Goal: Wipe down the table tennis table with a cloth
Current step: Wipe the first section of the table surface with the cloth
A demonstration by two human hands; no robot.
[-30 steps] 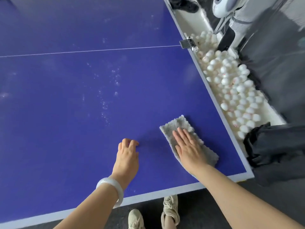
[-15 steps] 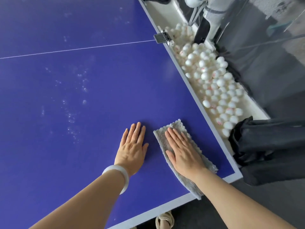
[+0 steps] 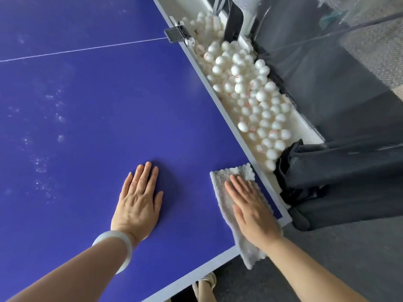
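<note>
The blue table tennis table point(image 3: 104, 110) fills the left of the view, with a white edge line and dusty white specks at the left. A grey fluffy cloth point(image 3: 222, 192) lies at the table's near right corner, its lower end hanging over the edge. My right hand point(image 3: 253, 210) presses flat on the cloth, fingers straight. My left hand point(image 3: 139, 201) rests flat on the bare blue surface to the left of the cloth, a pale bangle on its wrist.
A white trough point(image 3: 305, 127) along the table's right side holds several white balls point(image 3: 250, 94). A net clamp point(image 3: 176, 34) sits on the far right edge. Dark fabric point(image 3: 340, 182) hangs beside the corner. My shoes point(image 3: 205, 284) show below the table edge.
My right hand has slid the cloth rightward to the table's corner, so part of it now overhangs the edge. The left hand, curled a second ago, stays flat on the table.
</note>
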